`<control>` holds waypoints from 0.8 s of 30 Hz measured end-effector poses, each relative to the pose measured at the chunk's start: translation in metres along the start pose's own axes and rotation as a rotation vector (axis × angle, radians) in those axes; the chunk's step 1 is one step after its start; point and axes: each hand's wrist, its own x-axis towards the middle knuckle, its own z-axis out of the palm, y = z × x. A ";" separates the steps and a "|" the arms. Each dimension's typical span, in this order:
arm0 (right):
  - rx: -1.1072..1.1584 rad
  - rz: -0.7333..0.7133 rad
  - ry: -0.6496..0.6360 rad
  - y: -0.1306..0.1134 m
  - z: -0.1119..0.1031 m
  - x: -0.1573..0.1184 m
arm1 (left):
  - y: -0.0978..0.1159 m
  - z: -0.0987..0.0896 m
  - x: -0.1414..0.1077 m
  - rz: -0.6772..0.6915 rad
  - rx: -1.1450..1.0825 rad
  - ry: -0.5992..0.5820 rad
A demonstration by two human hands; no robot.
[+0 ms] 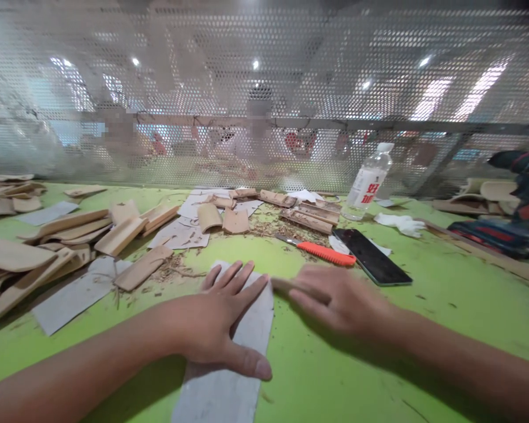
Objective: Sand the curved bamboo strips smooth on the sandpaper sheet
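Observation:
My left hand (218, 320) lies flat, fingers spread, on a grey sheet of sandpaper (229, 388) on the green table (423, 329). My right hand (335, 296) is blurred and rests palm down just right of the sheet, with what looks like a small piece of bamboo (282, 285) under its fingers at the sheet's right edge. How that piece is held is unclear. An orange-handled utility knife (320, 251) and a black phone (372, 257) lie just beyond the right hand.
Curved bamboo slats (119, 235) and more grey sheets (77, 294) are piled at left and centre, amid shavings. A clear bottle (368, 182) stands at the back right before a perforated metal screen (264, 88). A white glove (401, 223) and a power tool (524, 182) are at far right.

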 end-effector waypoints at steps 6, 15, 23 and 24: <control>-0.002 0.016 0.112 0.009 -0.007 0.001 | -0.001 0.000 -0.001 -0.002 -0.015 -0.019; -0.001 -0.131 -0.007 0.007 -0.006 0.005 | -0.001 0.002 -0.001 0.011 -0.008 0.064; 0.009 -0.213 -0.056 -0.007 0.002 0.000 | -0.001 0.003 -0.001 0.021 -0.016 0.048; -0.016 -0.185 -0.031 -0.008 0.002 0.000 | -0.001 0.003 -0.001 0.016 -0.019 0.051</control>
